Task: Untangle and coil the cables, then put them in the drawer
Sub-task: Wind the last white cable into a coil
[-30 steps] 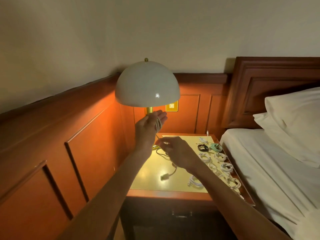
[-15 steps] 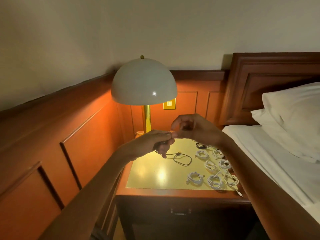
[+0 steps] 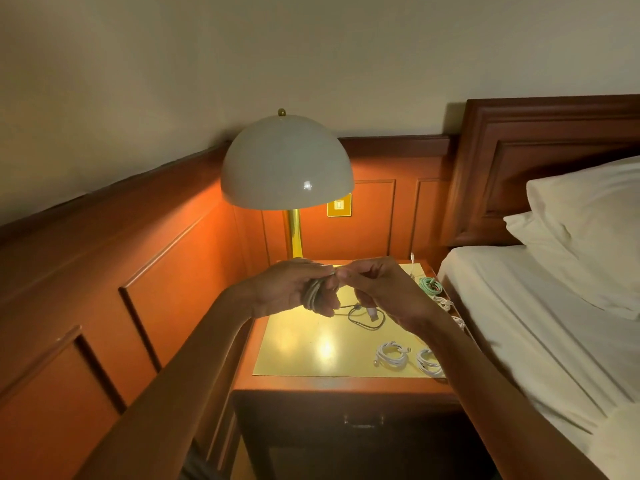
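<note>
My left hand point(image 3: 294, 289) grips a coil of pale cable point(image 3: 313, 292) above the nightstand point(image 3: 346, 384). My right hand point(image 3: 384, 289) pinches the free end of that cable right next to the left fingertips; a pale plug point(image 3: 372, 312) hangs below it. A loose dark cable point(image 3: 365, 320) lies on the yellow top under the hands. Two white coiled cables point(image 3: 391, 353) point(image 3: 427, 362) sit at the front right, a green coil point(image 3: 430, 285) at the back right. The drawer point(image 3: 362, 422) with its handle sits shut below the top.
A domed lamp point(image 3: 287, 164) on a brass stem stands at the back of the nightstand, just behind the hands. Wood panelling runs along the left. A bed point(image 3: 554, 323) with white pillows lies close on the right. More white coils are partly hidden behind my right forearm.
My hands have come down from near the lamp stem and met over the nightstand. The right hand has wound cable onto the left and now pinches its end beside the left fingertips.
</note>
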The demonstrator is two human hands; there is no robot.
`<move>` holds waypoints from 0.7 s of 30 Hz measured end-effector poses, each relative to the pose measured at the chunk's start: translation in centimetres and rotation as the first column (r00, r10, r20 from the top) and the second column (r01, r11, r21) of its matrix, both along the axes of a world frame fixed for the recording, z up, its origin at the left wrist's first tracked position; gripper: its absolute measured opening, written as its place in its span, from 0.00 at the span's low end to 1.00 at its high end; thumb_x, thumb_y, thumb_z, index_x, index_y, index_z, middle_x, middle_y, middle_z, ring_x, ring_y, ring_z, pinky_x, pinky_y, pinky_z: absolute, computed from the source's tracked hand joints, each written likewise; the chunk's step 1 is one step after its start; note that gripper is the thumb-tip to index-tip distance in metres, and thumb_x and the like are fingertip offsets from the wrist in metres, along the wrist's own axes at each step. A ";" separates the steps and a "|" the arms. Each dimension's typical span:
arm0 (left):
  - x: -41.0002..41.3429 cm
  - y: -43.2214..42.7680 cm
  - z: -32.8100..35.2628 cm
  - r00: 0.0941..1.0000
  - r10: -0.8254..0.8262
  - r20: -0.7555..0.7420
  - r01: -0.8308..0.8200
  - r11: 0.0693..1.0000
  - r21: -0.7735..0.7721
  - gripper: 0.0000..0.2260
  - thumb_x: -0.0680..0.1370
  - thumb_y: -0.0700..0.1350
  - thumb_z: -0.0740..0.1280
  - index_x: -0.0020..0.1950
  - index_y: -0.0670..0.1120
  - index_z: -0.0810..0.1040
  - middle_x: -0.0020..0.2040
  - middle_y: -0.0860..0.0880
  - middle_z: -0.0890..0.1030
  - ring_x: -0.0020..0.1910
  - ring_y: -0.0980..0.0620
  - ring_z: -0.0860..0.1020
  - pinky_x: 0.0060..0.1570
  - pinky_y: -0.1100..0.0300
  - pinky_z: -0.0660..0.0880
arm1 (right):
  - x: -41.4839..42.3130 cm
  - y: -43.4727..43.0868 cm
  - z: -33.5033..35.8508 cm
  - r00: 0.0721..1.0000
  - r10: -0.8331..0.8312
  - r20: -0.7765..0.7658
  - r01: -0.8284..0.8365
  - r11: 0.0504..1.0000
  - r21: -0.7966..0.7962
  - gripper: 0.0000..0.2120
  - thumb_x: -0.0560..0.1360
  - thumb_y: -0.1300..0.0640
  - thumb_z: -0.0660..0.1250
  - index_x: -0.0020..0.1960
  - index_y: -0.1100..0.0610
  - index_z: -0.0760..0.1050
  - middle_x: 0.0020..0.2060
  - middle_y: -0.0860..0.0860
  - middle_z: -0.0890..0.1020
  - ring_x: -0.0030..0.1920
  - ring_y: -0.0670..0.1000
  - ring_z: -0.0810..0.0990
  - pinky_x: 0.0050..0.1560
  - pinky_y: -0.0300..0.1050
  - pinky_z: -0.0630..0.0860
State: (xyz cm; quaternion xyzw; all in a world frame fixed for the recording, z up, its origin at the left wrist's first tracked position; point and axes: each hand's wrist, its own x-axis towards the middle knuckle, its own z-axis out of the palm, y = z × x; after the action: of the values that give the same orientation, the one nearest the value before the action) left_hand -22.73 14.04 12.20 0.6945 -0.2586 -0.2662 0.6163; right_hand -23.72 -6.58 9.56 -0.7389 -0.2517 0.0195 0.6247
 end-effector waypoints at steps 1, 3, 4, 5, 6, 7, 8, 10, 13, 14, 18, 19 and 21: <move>0.1 -0.2 -0.1 0.997 0.051 0.050 -0.053 0.998 0.038 0.16 0.84 0.45 0.55 0.42 0.43 0.78 0.39 0.44 0.83 0.40 0.49 0.82 0.48 0.55 0.79 | 0.0 0.0 -0.2 0.999 -0.032 -0.009 0.032 0.999 0.011 0.12 0.77 0.52 0.68 0.50 0.61 0.84 0.23 0.47 0.75 0.23 0.45 0.66 0.28 0.40 0.65; 0.0 -0.9 -0.8 0.965 0.168 0.201 -0.191 0.976 0.102 0.17 0.84 0.48 0.55 0.42 0.43 0.77 0.40 0.44 0.83 0.39 0.49 0.81 0.47 0.54 0.78 | 0.1 0.0 -0.5 0.996 -0.093 -0.017 0.093 0.996 0.016 0.15 0.74 0.49 0.69 0.48 0.60 0.85 0.23 0.50 0.74 0.22 0.46 0.66 0.27 0.41 0.65; -0.2 -1.5 -1.3 0.929 0.237 0.284 -0.277 0.955 0.108 0.17 0.84 0.49 0.55 0.42 0.44 0.77 0.39 0.45 0.83 0.38 0.49 0.81 0.45 0.54 0.78 | 0.1 0.0 -0.5 0.993 -0.118 -0.018 0.118 0.993 0.017 0.14 0.74 0.48 0.69 0.48 0.59 0.85 0.23 0.51 0.74 0.22 0.46 0.66 0.26 0.42 0.65; -0.4 -2.0 -1.8 0.876 0.313 0.367 -0.368 0.925 0.091 0.17 0.85 0.49 0.55 0.42 0.44 0.76 0.37 0.47 0.83 0.35 0.50 0.80 0.41 0.55 0.77 | 0.2 -0.1 -0.5 0.990 -0.142 -0.020 0.142 0.990 0.016 0.14 0.74 0.48 0.69 0.47 0.58 0.85 0.24 0.51 0.74 0.22 0.46 0.66 0.25 0.42 0.65; -0.6 -2.6 -2.2 0.809 0.382 0.447 -0.454 0.889 0.061 0.18 0.85 0.49 0.55 0.41 0.45 0.76 0.35 0.49 0.83 0.33 0.53 0.79 0.38 0.57 0.75 | 0.3 -0.1 -0.4 0.986 -0.162 -0.023 0.163 0.987 0.018 0.13 0.75 0.48 0.69 0.47 0.58 0.85 0.24 0.52 0.73 0.22 0.46 0.65 0.25 0.42 0.64; -0.9 -3.1 -2.6 0.728 0.439 0.526 -0.529 0.849 0.024 0.18 0.85 0.49 0.55 0.40 0.46 0.76 0.33 0.51 0.82 0.31 0.55 0.77 0.36 0.59 0.73 | 0.4 -0.1 -0.2 0.983 -0.183 -0.023 0.183 0.983 0.018 0.12 0.76 0.49 0.69 0.47 0.57 0.85 0.25 0.53 0.72 0.22 0.46 0.65 0.25 0.42 0.64; -1.2 -3.5 -2.9 0.640 0.478 0.602 -0.589 0.808 -0.016 0.18 0.85 0.48 0.54 0.39 0.47 0.75 0.31 0.52 0.80 0.30 0.58 0.75 0.36 0.62 0.71 | 0.4 0.0 -0.1 0.979 -0.203 -0.019 0.203 0.979 0.013 0.11 0.76 0.49 0.70 0.48 0.56 0.86 0.25 0.53 0.72 0.23 0.46 0.64 0.25 0.42 0.64; -1.3 -3.9 -3.3 0.457 0.490 0.742 -0.660 0.746 -0.086 0.18 0.85 0.47 0.54 0.36 0.49 0.72 0.28 0.54 0.75 0.29 0.58 0.73 0.33 0.65 0.66 | 0.3 0.1 0.3 0.971 -0.238 0.002 0.238 0.971 0.013 0.09 0.76 0.50 0.70 0.48 0.55 0.86 0.24 0.52 0.71 0.23 0.47 0.64 0.26 0.43 0.62; -1.0 -3.9 -3.2 0.262 0.442 0.858 -0.678 0.717 -0.162 0.15 0.85 0.47 0.54 0.39 0.49 0.70 0.29 0.55 0.70 0.29 0.55 0.71 0.29 0.62 0.65 | -0.1 0.2 1.1 0.965 -0.261 0.038 0.260 0.965 0.043 0.09 0.76 0.53 0.71 0.49 0.58 0.85 0.22 0.44 0.74 0.22 0.45 0.65 0.25 0.41 0.62; -0.9 -3.9 -3.1 0.216 0.420 0.882 -0.677 0.715 -0.175 0.14 0.85 0.47 0.54 0.40 0.48 0.71 0.31 0.56 0.70 0.30 0.55 0.71 0.30 0.60 0.67 | -0.3 0.1 1.3 0.962 -0.268 0.058 0.265 0.963 0.049 0.10 0.77 0.54 0.71 0.50 0.60 0.85 0.22 0.42 0.75 0.22 0.43 0.65 0.24 0.39 0.63; -0.7 -3.4 -2.5 0.075 0.220 0.973 -0.691 0.715 -0.109 0.10 0.84 0.44 0.56 0.50 0.43 0.76 0.42 0.48 0.77 0.42 0.51 0.73 0.41 0.55 0.73 | -1.1 -0.3 1.7 0.943 -0.296 0.150 0.292 0.955 0.054 0.09 0.77 0.59 0.70 0.51 0.66 0.83 0.21 0.38 0.76 0.22 0.38 0.73 0.25 0.28 0.65; -0.6 -3.3 -2.4 0.094 0.189 0.977 -0.683 0.726 -0.075 0.11 0.84 0.44 0.56 0.51 0.43 0.77 0.44 0.48 0.78 0.43 0.50 0.74 0.43 0.52 0.74 | -1.2 -0.4 1.8 0.943 -0.296 0.155 0.291 0.955 0.053 0.09 0.77 0.60 0.70 0.51 0.66 0.83 0.21 0.38 0.76 0.22 0.38 0.74 0.25 0.27 0.66; -0.2 -2.9 -2.2 0.037 0.086 0.996 -0.725 0.688 -0.032 0.12 0.84 0.45 0.56 0.50 0.44 0.77 0.46 0.48 0.79 0.46 0.48 0.73 0.45 0.49 0.72 | -1.3 -0.7 1.7 0.947 -0.288 0.140 0.286 0.958 0.036 0.10 0.77 0.59 0.70 0.50 0.67 0.83 0.21 0.38 0.76 0.22 0.39 0.72 0.25 0.27 0.65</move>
State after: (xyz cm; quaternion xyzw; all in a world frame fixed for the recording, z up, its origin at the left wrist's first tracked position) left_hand -22.96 11.19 10.04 0.8695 -0.2822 0.3743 0.1558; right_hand -25.01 -7.32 11.30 -0.7622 -0.1863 -0.1270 0.6068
